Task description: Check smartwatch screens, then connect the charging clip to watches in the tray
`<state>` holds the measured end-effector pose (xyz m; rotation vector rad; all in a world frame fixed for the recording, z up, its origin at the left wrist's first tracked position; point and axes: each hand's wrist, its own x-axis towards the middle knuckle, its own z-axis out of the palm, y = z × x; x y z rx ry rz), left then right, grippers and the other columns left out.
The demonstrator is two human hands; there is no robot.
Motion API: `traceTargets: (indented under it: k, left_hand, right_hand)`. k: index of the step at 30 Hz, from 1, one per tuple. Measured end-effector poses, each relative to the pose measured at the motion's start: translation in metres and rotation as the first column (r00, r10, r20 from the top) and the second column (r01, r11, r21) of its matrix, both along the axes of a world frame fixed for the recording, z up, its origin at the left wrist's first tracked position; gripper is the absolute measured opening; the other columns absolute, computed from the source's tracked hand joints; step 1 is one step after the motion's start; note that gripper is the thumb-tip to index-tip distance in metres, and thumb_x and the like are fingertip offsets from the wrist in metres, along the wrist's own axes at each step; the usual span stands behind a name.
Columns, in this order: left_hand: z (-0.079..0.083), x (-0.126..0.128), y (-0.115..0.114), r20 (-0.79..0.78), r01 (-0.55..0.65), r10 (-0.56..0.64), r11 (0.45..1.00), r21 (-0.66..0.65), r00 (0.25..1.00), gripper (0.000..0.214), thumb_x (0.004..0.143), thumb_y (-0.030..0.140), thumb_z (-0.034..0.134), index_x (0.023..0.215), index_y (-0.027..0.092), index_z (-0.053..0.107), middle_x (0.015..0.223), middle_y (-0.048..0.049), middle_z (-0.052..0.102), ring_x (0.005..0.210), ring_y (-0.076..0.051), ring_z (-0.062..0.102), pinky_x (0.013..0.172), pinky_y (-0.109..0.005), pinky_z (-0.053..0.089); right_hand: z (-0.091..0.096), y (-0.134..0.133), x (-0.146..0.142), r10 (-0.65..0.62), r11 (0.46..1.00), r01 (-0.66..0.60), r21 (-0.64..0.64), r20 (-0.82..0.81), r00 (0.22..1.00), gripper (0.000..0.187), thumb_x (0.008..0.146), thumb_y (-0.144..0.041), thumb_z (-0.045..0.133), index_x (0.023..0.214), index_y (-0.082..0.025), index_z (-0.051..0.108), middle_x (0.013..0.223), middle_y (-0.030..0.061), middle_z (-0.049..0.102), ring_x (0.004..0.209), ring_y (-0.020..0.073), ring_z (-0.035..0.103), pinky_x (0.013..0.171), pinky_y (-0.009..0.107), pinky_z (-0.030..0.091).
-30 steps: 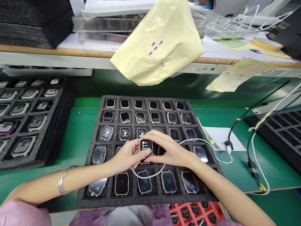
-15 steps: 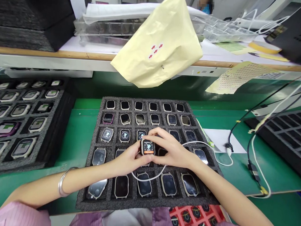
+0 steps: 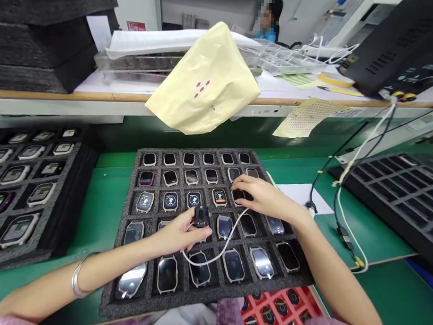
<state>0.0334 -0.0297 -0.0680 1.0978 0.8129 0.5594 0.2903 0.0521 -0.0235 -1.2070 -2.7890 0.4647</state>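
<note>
A black foam tray (image 3: 151, 298) in front of me holds several strapless smartwatch bodies in rows. My left hand (image 3: 178, 233) is closed on a small black charging clip (image 3: 201, 215) above the tray's middle; its white cable (image 3: 231, 229) loops away to the right. My right hand (image 3: 263, 196) reaches over the third row, fingers curled in a pinch on a dark-screened watch (image 3: 238, 196). Just left of it a watch with a lit orange-banded screen (image 3: 219, 196) sits in its slot, with three lit watch faces (image 3: 170, 201) further left.
A second foam tray of lit watches (image 3: 24, 184) lies at the left, and an empty black grid tray (image 3: 396, 187) at the right. Cables (image 3: 343, 205) cross the green mat. A yellow envelope (image 3: 205, 86) overhangs the shelf. A red tray (image 3: 278, 312) sits by my lap. Another person (image 3: 267, 22) sits far behind.
The lit watch I held in both hands now sits in the third row. My left hand keeps the charging clip. My right hand moved right onto the neighbouring dark watch. My view tilted up.
</note>
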Motion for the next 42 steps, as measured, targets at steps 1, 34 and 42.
traceTargets:
  k: [1, 34, 42]
  left_hand:
    - [0.004, 0.002, 0.001, -0.004, 0.002, -0.002, 1.000, -0.006, 1.000, 0.031, 0.082, 0.036, 0.063, 0.099, 0.016, 0.047, 0.080, 0.0014, 0.053, 0.044, -0.002, 0.040, 0.037, -0.016, 0.029]
    - [0.001, 0.057, 0.018, 0.191, -0.094, 0.123, 0.984, -0.152, 0.974, 0.046, 0.071, 0.052, 0.071, 0.087, 0.013, 0.051, 0.052, 0.0019, 0.055, 0.043, -0.011, 0.052, 0.040, -0.019, 0.042]
    - [-0.005, 0.056, 0.014, 0.209, -0.051, 0.076, 0.991, -0.122, 0.975, 0.043, 0.073, 0.052, 0.069, 0.083, 0.015, 0.049, 0.049, 0.0026, 0.055, 0.038, -0.009, 0.046, 0.038, -0.018, 0.032]
  right_hand:
    - [0.001, -0.001, 0.006, -0.016, 1.000, 0.017, -0.016, 0.048, 0.999, 0.027, 0.083, -0.019, 0.065, 0.110, -0.017, 0.063, 0.112, 0.0103, 0.056, 0.092, 0.0278, 0.062, 0.081, 0.041, 0.050]
    - [-0.016, -0.030, -0.009, 0.133, 0.991, -0.129, 0.033, -0.318, 0.939, 0.037, 0.087, -0.035, 0.064, 0.119, -0.018, 0.059, 0.111, 0.0103, 0.062, 0.098, 0.0259, 0.057, 0.086, 0.041, 0.045]
    - [-0.032, -0.038, -0.011, 0.160, 0.986, -0.121, 0.112, -0.475, 0.865, 0.037, 0.085, -0.028, 0.065, 0.119, -0.016, 0.056, 0.103, 0.0107, 0.061, 0.090, 0.0244, 0.056, 0.077, 0.040, 0.047]
